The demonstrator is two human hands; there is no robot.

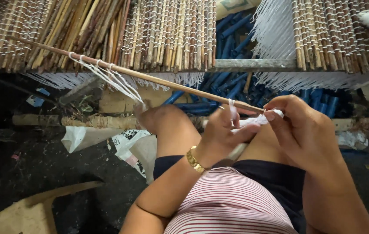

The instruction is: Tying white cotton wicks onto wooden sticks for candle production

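At nine o'clock in the head view the dark floor (32,160) carries scraps of white paper (80,136) and a pale board (24,212) toward seven o'clock. Along the top, from ten to two o'clock, lies a mat of bound bamboo slats (158,30) tied in rows with white string, with a white fringe (275,30) hanging at one o'clock and blue tubes (232,39) showing through the gap behind it.

A single thin bamboo stick (150,77) crosses the view. Its long axis runs from ten o'clock down to the centre, where its lower end meets the hands. Loops of white string (106,76) are knotted around it near its upper part and trail down toward the person's knee (158,121).

The left hand (223,130), with a gold bracelet (194,160) on its wrist, sits just below the stick's lower end; its fingers (230,115) are curled shut, with a loop of white string around one fingertip and a wad of white thread (254,121) pinched against the palm side. The right hand (301,130), at three o'clock of the left, has its fingers (275,113) closed on the stick's tip and the same thread. Both hands touch the stick's end, which extends away from them toward ten o'clock. The left hand lies nearer the stick's length.
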